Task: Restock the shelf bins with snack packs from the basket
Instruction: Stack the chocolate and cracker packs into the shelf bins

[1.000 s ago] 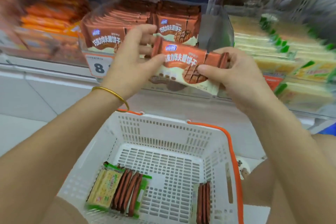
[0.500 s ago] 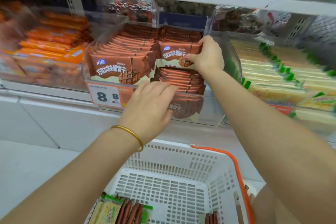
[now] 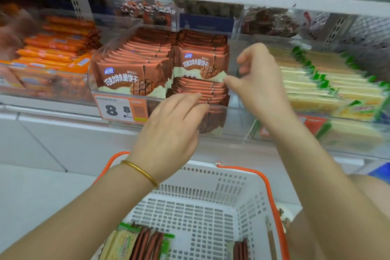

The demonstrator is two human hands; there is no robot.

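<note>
Both forearms are showing bare all the way down to the picture's lower edge. A thin gold metal bangle point(image 3: 140, 172) is circling the left wrist, plain and smooth, catching a little light. Just beyond the bangle the left hand point(image 3: 168, 131) is going bare; across from the bangle, the right hand point(image 3: 259, 82) and its wrist are going bare too.

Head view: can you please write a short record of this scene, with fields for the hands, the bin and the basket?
bin: clear, two rows of brown packs
left hand: fingers straight, at the bin's front edge, holds nothing
right hand: thumb at the corner of the front pack, holds nothing
basket: white, below the hands, yellow packs and brown ones inside
tag: 8.8, on the bin's front
</note>
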